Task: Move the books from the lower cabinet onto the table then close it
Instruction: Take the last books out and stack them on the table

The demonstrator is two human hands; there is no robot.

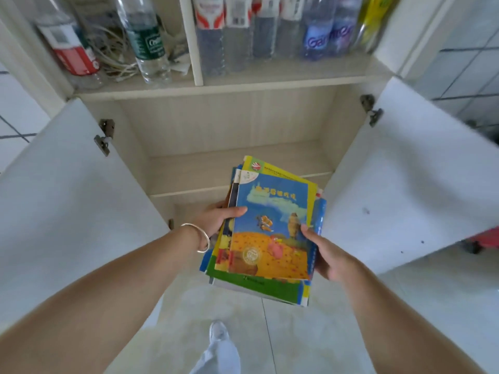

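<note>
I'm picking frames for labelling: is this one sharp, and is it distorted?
Head view: books and hands fairly sharp; bottles on the upper shelf are motion-blurred; wide-angle lens bows the cabinet doors outward; light is soft, no harsh glare.

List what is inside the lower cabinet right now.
The lower cabinet shows only bare shelf boards. The stack of books, held by the left hand and right hand, covers its lower right part, so that part cannot be checked.

Both bare arms extended forward and down. Left hand (216, 218) grips stack's left edge, thumb across top cover. Right hand (328, 255) grips right edge, thumb on top. Bangle (198, 237) on left wrist.
</note>
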